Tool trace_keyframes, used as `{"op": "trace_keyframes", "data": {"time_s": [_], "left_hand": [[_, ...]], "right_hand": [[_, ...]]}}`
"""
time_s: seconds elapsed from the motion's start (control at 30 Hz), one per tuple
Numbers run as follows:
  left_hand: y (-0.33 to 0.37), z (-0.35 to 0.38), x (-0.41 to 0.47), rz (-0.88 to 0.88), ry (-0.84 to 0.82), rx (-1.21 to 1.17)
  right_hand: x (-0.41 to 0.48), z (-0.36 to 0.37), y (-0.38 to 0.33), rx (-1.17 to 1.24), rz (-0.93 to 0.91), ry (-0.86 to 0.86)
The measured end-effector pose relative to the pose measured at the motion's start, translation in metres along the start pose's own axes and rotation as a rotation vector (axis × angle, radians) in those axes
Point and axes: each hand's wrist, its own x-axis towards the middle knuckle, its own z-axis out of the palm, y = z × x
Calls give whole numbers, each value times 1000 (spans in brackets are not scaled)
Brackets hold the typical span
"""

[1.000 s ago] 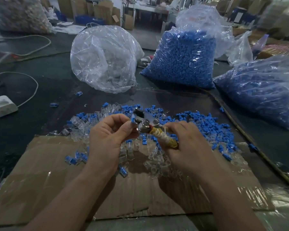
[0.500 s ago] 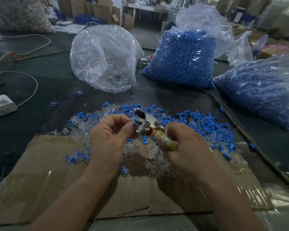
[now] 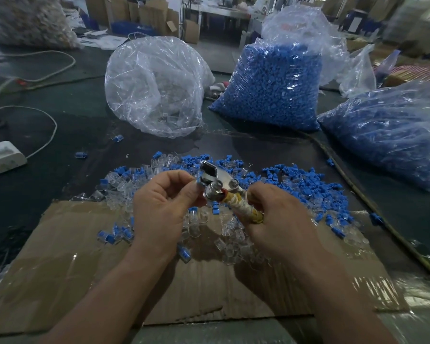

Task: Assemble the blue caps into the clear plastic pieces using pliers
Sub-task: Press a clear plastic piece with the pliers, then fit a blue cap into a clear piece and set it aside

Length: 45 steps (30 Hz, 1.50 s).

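Pliers [image 3: 217, 181] | gripped in right hand [image 3: 281, 227] | blue cap [image 3: 198, 179] | pinched by left hand [image 3: 159, 207]

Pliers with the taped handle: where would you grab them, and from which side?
By the tape-wrapped handle, from the near right, as the right hand does. The pliers point away and left, which leaves the metal head free to meet the small piece the left hand pinches.
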Motion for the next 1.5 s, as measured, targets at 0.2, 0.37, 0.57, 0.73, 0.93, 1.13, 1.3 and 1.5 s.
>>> {"op": "trace_keyframes", "data": {"time_s": [0.2, 0.37, 0.57, 0.73, 0.93, 1.13, 1.3, 1.5], "left_hand": [[9, -14, 12, -44, 32, 94], [20, -44, 30, -167, 46, 297], [26, -52, 32, -270, 44, 504], [20, -61, 34, -366, -5, 645], [17, -56, 38, -457, -43, 918], [18, -46, 29, -182, -23, 1136], [10, -32, 18, 88, -115, 1127], [-6, -16, 7, 341, -246, 1251]], "right_hand": [[3, 2, 14, -15, 44, 128], [6, 2, 32, -17, 154, 102], [10, 4, 45, -86, 268, 17], [11, 6, 51, -27, 348, -28], [12, 6, 53, -3, 397, -56], [12, 8, 54, 5, 437, -58], [14, 8, 55, 4, 453, -33], [16, 8, 52, 9, 467, -79]]}}
